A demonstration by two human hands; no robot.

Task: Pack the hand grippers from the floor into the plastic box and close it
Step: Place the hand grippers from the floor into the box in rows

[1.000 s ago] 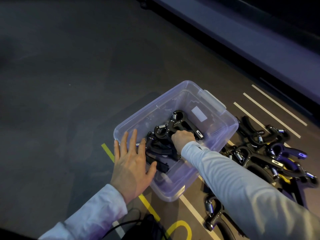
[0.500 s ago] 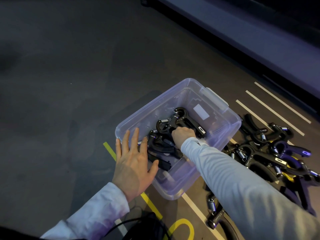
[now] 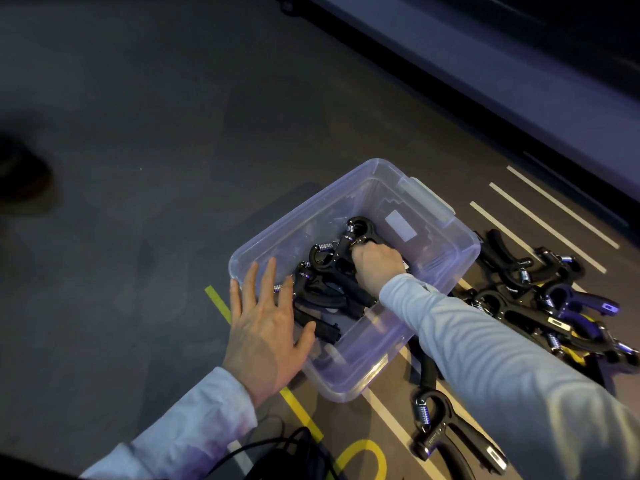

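Barely anything has shifted since a second ago: the left hand (image 3: 266,327) stays flat, fingers straight and spread, palm pressing on the near-left rim of the plastic box (image 3: 446,268), grip released and holding nothing. Only the right hand (image 3: 375,266) has edged a little deeper across the box.

Far left, it's all dark floor (image 3: 138,133), with a yellow line (image 3: 218,303) running out from under that left hand.

Centre stage, the clear box sits open on the floor, no lid on it. Inside, several black hand grippers (image 3: 322,289) lie heaped together, springs showing. The right hand reaches down into the box, fingers curled tight around the topmost hand gripper (image 3: 356,230), which is touching the heap below it. That grip is clenched on the tool.

Near the bottom edge, a black cable (image 3: 277,445) lies by the left sleeve. Just right of the box's near corner, a single gripper (image 3: 436,427) lies on the white stripes (image 3: 540,216).

Far right, beside the box, a pile of grippers (image 3: 540,299) waits on the floor, tangled over one another.
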